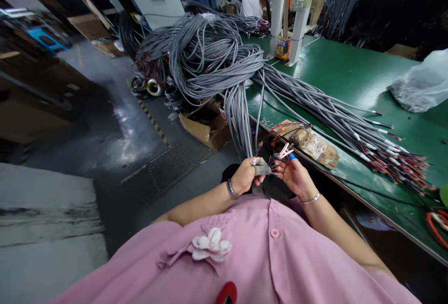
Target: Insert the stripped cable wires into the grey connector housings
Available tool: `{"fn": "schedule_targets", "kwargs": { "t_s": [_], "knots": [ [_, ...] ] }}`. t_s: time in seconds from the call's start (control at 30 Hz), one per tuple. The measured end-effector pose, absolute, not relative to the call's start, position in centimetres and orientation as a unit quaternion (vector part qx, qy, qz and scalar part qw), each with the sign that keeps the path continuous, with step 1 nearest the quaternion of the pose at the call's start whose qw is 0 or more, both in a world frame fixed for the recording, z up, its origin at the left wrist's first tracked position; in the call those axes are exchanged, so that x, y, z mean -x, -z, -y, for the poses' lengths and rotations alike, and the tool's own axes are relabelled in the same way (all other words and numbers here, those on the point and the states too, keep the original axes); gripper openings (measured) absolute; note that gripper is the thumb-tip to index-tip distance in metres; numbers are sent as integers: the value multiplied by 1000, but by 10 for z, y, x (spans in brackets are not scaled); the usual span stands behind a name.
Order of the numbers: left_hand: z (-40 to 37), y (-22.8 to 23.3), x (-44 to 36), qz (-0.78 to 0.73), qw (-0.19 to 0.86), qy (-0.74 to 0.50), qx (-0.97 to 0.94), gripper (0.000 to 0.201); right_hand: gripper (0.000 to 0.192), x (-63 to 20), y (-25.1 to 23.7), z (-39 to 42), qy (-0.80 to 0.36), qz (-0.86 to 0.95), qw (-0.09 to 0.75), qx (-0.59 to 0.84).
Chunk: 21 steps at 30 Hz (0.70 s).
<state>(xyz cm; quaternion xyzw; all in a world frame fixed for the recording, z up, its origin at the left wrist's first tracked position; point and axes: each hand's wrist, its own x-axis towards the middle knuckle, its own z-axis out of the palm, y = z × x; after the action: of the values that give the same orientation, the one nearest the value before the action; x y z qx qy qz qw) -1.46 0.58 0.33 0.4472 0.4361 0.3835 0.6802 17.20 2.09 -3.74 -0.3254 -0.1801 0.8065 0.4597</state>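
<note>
My left hand (247, 175) grips the ends of a few grey cables (262, 168), whose thin coloured inner wires fan out toward the right. My right hand (296, 175) is close beside them, fingers curled around a small pink-handled tool (285, 151) with a blue part, its tip near the bared wires. The held cables hang down from a big bundle of grey cables (241, 122) draped over the edge of the green table (336, 73).
More grey cables with stripped red ends (395, 154) lie across the green table. A taped brown block (311, 144) sits at the table edge. An open cardboard box (206, 126) is on the floor. A person in white (254, 0) sits at the far end. A plastic bag (420, 84) lies right.
</note>
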Motion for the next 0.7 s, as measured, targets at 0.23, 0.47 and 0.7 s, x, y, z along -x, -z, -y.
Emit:
{"fn": "schedule_targets", "kwargs": {
  "t_s": [0.23,0.47,0.7],
  "knots": [
    [-16,-4,4,-423,690,-394,-435,25,30,-162,41,-27,-669,300,575,364],
    [-17,-1,1,-407,698,-395,-437,24,37,-161,40,-25,-631,294,603,389],
    [-15,2,-2,-446,671,-399,-438,23,46,-165,26,-36,-729,230,536,357]
  ]
}}
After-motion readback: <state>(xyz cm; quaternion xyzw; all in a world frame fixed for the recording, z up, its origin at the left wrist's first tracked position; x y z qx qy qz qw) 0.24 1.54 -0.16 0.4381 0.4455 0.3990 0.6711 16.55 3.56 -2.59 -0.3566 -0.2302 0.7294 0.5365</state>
